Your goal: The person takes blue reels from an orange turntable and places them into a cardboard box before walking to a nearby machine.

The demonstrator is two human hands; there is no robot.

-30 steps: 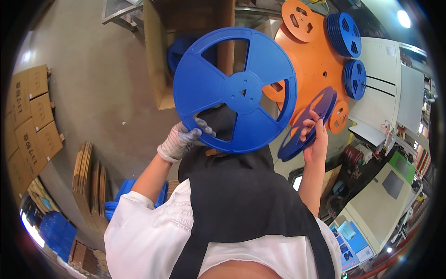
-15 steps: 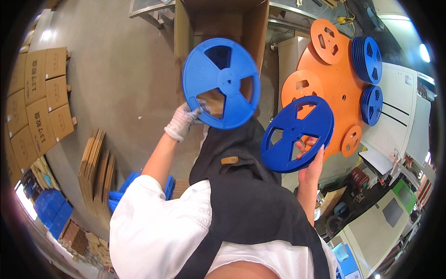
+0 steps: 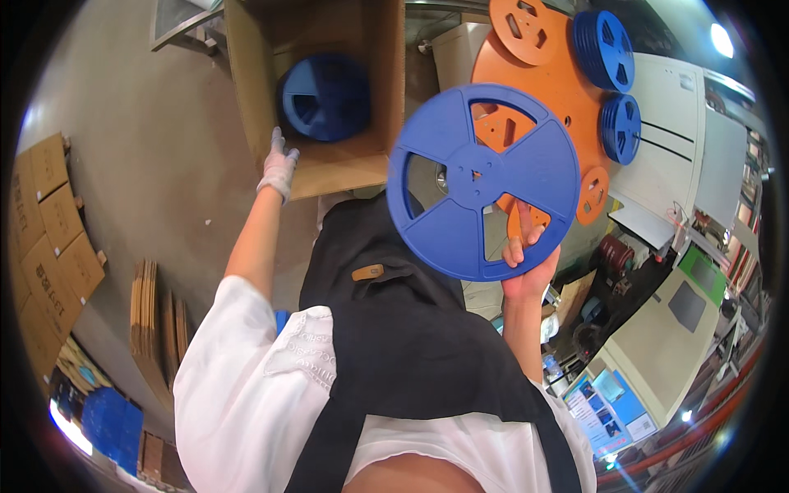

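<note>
My right hand (image 3: 532,261), bare, grips the lower rim of a large blue plastic reel (image 3: 436,230), with fingers through one of its cut-outs. The reel is held up facing me, in front of the orange turntable. My left hand (image 3: 279,167) wears a pale glove with grey fingertips; its fingers are spread, and it holds nothing. It is at the near left edge of an open cardboard box (image 3: 382,90). Inside the box lies another blue reel (image 3: 335,103), partly in shadow; whether more lie under it is hidden.
The orange turntable (image 3: 552,86) at the right carries smaller orange discs (image 3: 523,31) and stacks of blue reels (image 3: 604,49). Flattened cardboard (image 3: 148,329) leans at the left, near stacked cartons (image 3: 49,246). A beige machine (image 3: 657,361) stands at the lower right.
The reel from my left hand is now in the box, and that hand has let go. My right hand has turned its reel to face me. The view has shifted right.
</note>
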